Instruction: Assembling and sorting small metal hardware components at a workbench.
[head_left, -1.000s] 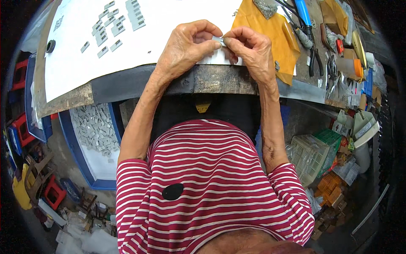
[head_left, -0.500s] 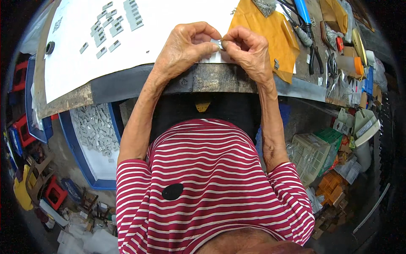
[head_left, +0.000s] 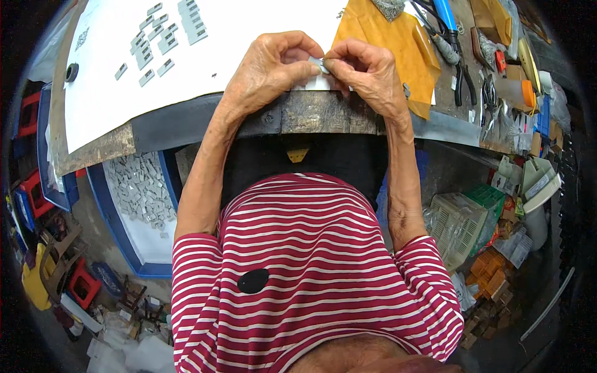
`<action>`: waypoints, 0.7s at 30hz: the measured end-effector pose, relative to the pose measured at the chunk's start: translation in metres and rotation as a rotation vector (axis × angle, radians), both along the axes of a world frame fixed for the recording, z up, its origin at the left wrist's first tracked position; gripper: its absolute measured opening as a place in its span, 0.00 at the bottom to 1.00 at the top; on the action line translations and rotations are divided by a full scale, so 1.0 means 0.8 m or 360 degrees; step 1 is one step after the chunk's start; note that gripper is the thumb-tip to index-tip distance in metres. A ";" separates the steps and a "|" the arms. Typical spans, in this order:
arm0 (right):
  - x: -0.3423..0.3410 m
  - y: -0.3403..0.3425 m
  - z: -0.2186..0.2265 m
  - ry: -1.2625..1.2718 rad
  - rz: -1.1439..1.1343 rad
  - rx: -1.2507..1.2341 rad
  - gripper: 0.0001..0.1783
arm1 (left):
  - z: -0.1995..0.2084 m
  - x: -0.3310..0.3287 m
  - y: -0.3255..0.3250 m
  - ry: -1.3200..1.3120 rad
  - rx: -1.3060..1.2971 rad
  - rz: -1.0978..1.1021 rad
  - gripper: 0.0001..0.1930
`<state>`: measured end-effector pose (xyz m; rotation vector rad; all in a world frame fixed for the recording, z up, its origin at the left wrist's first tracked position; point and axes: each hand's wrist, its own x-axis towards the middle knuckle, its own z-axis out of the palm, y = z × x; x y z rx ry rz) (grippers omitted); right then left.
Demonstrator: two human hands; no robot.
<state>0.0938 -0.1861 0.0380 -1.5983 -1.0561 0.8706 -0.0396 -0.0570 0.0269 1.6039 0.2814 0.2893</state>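
Observation:
Above the table's front edge, my left hand [head_left: 272, 67] pinches a small grey plastic piece [head_left: 317, 64] between thumb and fingers. My right hand [head_left: 368, 69] meets it there, thumb and fingertips closed at the piece's right end. Whatever else the right fingertips hold is too small and covered to make out. Several similar grey pieces [head_left: 145, 52] lie at the far left on the white sheet [head_left: 168, 81], some set side by side in a row. One more grey piece [head_left: 407, 90] rests on the brown paper [head_left: 385, 50], right of my right hand.
A heap of tiny metal parts [head_left: 390, 7] lies at the back of the brown paper. Pliers [head_left: 463, 84] and a blue-handled tool [head_left: 445, 15] are farther right. A black ring [head_left: 72, 72] sits at the left edge. Below the table stands a blue tray [head_left: 115, 221] of grey pieces.
Both hands stay together at the grey piece. The right wrist has swung slightly right, and its fingers have shifted a little over the piece. The view has moved slightly.

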 end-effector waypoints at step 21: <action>0.004 -0.009 0.001 0.0339 -0.0058 0.0155 0.06 | 0.003 0.002 -0.002 -0.0056 -0.0072 0.0028 0.11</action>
